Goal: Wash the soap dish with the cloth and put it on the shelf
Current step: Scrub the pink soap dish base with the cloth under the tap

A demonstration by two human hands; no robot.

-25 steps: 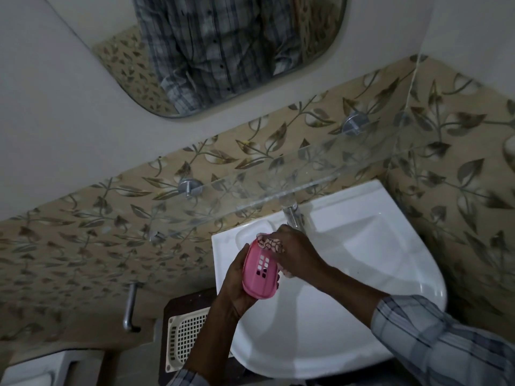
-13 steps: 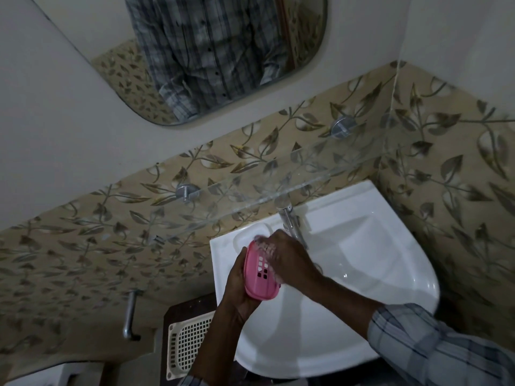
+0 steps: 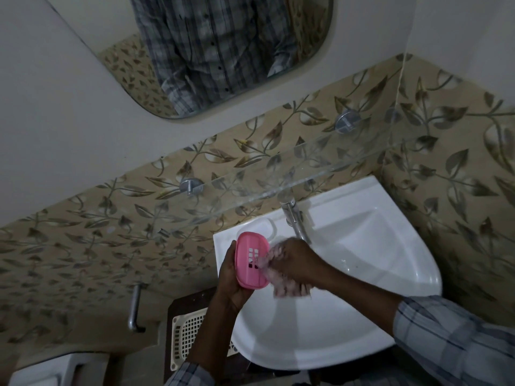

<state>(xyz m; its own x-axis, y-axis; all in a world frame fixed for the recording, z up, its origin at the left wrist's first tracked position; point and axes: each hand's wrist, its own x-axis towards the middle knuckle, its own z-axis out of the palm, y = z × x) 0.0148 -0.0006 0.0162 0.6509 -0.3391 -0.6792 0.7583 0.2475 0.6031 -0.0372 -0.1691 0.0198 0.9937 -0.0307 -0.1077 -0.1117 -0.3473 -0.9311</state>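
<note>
A pink slotted soap dish (image 3: 249, 261) is held over the left side of the white basin (image 3: 362, 274), its inner face toward me. My left hand (image 3: 230, 282) grips it from the left and below. My right hand (image 3: 295, 261) clutches a blurred pinkish patterned cloth (image 3: 281, 285) against the dish's right edge. Above the basin, a clear glass shelf (image 3: 278, 174) runs along the leaf-patterned tiled wall on two round metal brackets.
A chrome tap (image 3: 295, 221) stands at the back of the basin, just behind my right hand. A cream perforated plastic basket (image 3: 185, 338) sits on a dark surface left of the basin. A metal pipe (image 3: 133, 309) projects from the wall further left. A mirror (image 3: 217, 51) hangs above.
The cloth in my right hand has slid from the top of the dish down along its right side. The dish is turned more toward me.
</note>
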